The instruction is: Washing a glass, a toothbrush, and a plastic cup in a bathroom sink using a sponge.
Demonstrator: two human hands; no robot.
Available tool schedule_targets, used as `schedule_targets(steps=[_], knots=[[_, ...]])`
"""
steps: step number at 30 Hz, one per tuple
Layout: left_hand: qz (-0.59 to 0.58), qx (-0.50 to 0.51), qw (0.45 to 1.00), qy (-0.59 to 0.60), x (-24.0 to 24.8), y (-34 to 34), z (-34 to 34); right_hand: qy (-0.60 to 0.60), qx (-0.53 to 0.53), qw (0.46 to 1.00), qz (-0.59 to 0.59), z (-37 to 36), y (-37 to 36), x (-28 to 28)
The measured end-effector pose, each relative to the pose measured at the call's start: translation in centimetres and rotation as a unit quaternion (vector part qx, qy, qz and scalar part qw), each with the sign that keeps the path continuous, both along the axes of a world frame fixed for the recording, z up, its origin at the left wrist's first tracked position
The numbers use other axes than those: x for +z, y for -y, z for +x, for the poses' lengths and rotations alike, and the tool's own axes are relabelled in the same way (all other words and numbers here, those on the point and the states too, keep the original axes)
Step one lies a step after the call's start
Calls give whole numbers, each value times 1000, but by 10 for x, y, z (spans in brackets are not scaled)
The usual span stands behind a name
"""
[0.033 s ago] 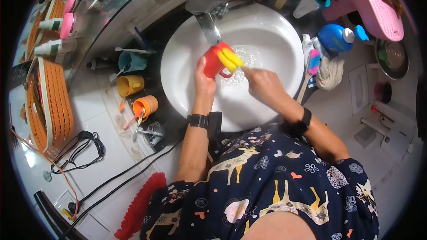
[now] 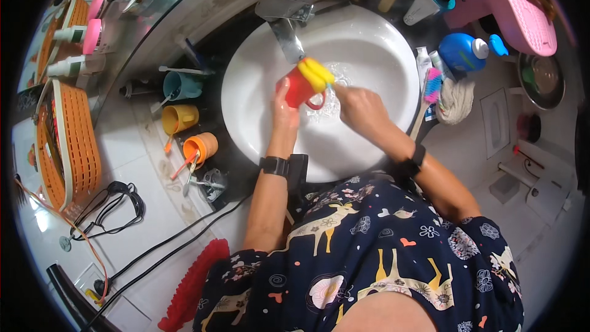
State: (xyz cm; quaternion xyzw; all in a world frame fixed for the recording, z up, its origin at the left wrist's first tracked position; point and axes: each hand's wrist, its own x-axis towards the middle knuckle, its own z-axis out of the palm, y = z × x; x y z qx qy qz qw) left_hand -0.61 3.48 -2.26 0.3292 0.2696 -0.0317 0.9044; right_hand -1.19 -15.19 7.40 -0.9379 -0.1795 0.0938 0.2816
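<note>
My left hand (image 2: 285,106) is closed around a red mug (image 2: 297,88), tilted over the white washbasin (image 2: 246,120). The mug's handle sticks out toward the right. In my right hand (image 2: 364,109) is the thin end of a yellow sponge brush (image 2: 316,74), mostly hidden by my fingers. Its yellow head lies at the mug's rim; whether part of it is inside, I cannot tell. Just above the mug is the metal faucet (image 2: 287,40). Water ripples in the bowl behind the mug and brush.
Left of the basin stand a teal cup (image 2: 182,85), a yellow mug (image 2: 179,119) and an orange cup (image 2: 201,146) with brushes. On the right are a blue bottle (image 2: 462,52), a pink-and-blue brush (image 2: 432,85) and a pink basket (image 2: 522,9). Black cables (image 2: 178,240) run at lower left.
The yellow sponge head has shifted slightly up, away from me, at the mug's rim. The mug has turned a little, so its handle shows more. My right hand has moved slightly up and left.
</note>
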Motion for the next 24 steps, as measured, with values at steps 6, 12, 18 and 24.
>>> schedule_targets(steps=[6, 12, 18, 24], knots=[[-23, -21, 999, -23, 22, 9, -5, 7, -98, 995, -25, 21, 24, -41], [-235, -92, 963, 93, 0, -20, -31, -63, -103, 992, -30, -16, 53, -52], [-173, -88, 979, 54, -5, -13, -34, -75, -92, 993, -24, -25, 48, -47], [-193, -104, 972, 86, -15, -10, -29, -76, -83, 993, -26, -26, 43, -48]])
